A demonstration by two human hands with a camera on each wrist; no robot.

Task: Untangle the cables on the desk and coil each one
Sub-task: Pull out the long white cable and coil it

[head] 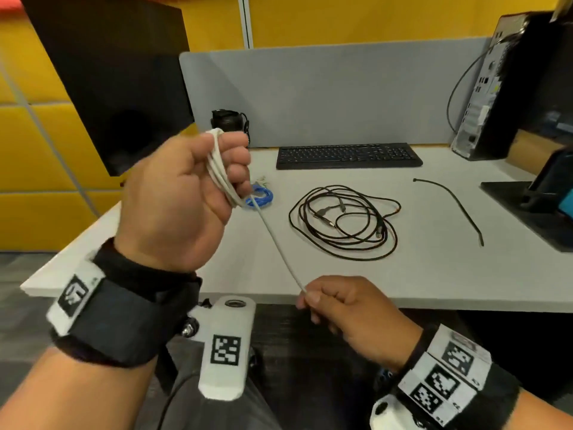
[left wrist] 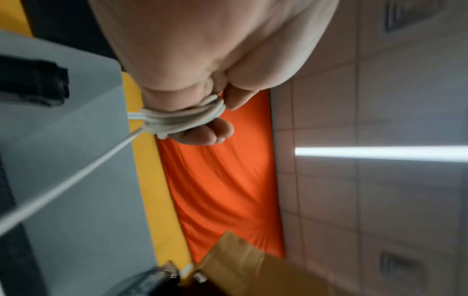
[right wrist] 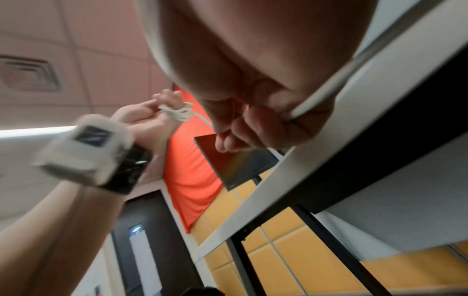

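Observation:
My left hand point(head: 198, 175) is raised above the desk's left part with several loops of a white cable point(head: 220, 169) wound round its fingers point(left wrist: 202, 134). One taut strand of that white cable point(left wrist: 76, 176) runs down to my right hand point(head: 335, 302), which pinches it near the desk's front edge. The right wrist view shows the white cable point(right wrist: 326, 96) passing through my curled fingers point(right wrist: 268, 128). A loose pile of thin black cables point(head: 344, 221) lies mid-desk. A small blue cable coil point(head: 262, 197) sits just behind my left hand.
A black keyboard point(head: 348, 155) lies at the back of the white desk point(head: 434, 274). A short black cable piece point(head: 452, 206) lies to the right. A computer tower point(head: 502, 88) and a monitor stand point(head: 539, 206) occupy the right side. A black monitor point(head: 117, 76) stands at the left.

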